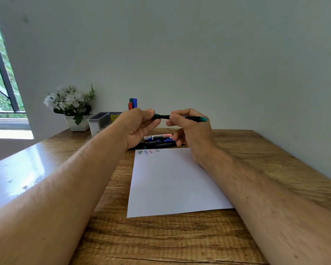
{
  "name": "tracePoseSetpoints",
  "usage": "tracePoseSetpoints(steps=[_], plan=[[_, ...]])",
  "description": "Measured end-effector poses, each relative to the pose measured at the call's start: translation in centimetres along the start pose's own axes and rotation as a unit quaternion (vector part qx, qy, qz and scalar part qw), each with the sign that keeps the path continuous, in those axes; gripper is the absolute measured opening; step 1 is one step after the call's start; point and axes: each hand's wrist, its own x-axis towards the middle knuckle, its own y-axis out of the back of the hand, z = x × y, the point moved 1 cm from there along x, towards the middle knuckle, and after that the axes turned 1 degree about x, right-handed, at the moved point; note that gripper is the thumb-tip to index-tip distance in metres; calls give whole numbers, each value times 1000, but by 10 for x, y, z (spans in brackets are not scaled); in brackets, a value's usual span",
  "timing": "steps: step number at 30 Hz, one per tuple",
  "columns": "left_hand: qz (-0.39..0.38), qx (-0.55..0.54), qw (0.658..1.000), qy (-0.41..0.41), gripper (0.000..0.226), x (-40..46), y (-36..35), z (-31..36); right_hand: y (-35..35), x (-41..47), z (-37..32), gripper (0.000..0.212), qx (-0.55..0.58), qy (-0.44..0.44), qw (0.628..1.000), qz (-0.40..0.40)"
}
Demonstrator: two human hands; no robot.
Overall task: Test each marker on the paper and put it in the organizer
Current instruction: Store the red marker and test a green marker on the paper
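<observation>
I hold a black marker with green ends level above the table, between both hands. My left hand pinches its left end, where the green cap sits. My right hand grips the barrel, and the green tail sticks out to the right. The white paper lies on the wooden table below, with several small scribbles in green, blue and red along its top edge. Loose markers lie just beyond the paper. The grey organizer stands at the back, with red, blue and green markers upright in it.
A white pot of white flowers stands left of the organizer by the wall. A window is at the far left. The table reaches the wall at the back and right.
</observation>
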Motion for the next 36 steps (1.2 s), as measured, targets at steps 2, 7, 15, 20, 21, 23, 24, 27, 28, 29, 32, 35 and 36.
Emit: tracePoseSetpoints(steps=[2, 7, 15, 20, 21, 23, 24, 27, 28, 29, 32, 35, 36], plan=[[-5, -4, 1000, -5, 20, 0, 1, 1, -1, -1, -1, 14, -7, 15, 1000, -9], [-10, -14, 1000, -26, 18, -1, 0, 0, -7, -5, -3, 29, 61, -13, 996, -66], [14, -21, 995, -98, 19, 5, 3, 5, -15, -4, 0, 17, -37, -42, 996, -69], [-14, -11, 993, -113, 16, 3, 1, 5, -20, -1, 3, 15, -154, 28, 988, -15], [-18, -2, 993, -114, 15, 3, 1, 5, -21, -1, 3, 14, -160, 34, 987, -8], [-24, 17, 993, -117, 16, 3, 2, 5, -22, -2, 4, 13, -172, 42, 984, -3], [-27, 17, 993, -117, 16, 3, 2, 5, -21, -2, 5, 13, -171, 43, 984, -4], [-33, -8, 993, -114, 20, 3, 2, 2, -20, -2, 5, 11, -153, 35, 987, -11], [-34, -13, 993, -112, 22, 2, 2, 1, -19, -3, 5, 9, -146, 30, 989, -12], [-35, -16, 993, -111, 24, 2, 1, 0, -19, -4, 5, 6, -136, 24, 990, -12], [-41, -27, 993, -106, 29, 2, -1, -2, -21, -7, 2, 7, -91, -4, 996, -9], [-51, -40, 992, -105, 31, 2, -1, -2, -23, -10, 0, 8, -27, -44, 999, -10], [-57, -48, 992, -107, 31, 2, -2, -2, -24, -10, -1, 8, -8, -55, 998, -11]])
